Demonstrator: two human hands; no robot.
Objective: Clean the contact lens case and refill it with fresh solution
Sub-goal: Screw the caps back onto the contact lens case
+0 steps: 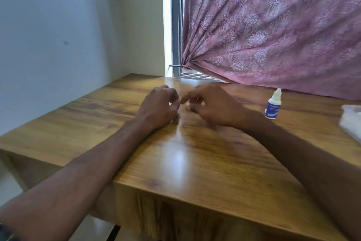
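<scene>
Both bare hands are out over the glossy, wood-grain brown table (195, 162), close together near its far middle, knuckles up toward the camera. The left hand (158, 107) sits with its wrist down on the wood and its fingers curled inward; the right hand (212, 105) faces it, fingers also bent, index and thumb reaching toward the left fingertips. The gap between them is blurred, with only a pale glint showing there, so I cannot tell whether either hand is pinching something or simply curled, and the contact lens case itself cannot be made out; if it is anywhere, it is hidden between those fingers. Off to the right, well apart from the hands, the small white plastic solution bottle with a blue label (273, 105) stands upright, cap on, near the table's back edge. At the far right edge lies a crumpled white tissue or cloth (351, 119), partly cut off by the frame. Behind it all hangs a pink-mauve patterned curtain (273, 26), gathered toward the grey-framed window (176, 26), with a plain pale wall (68, 26) to the left.
</scene>
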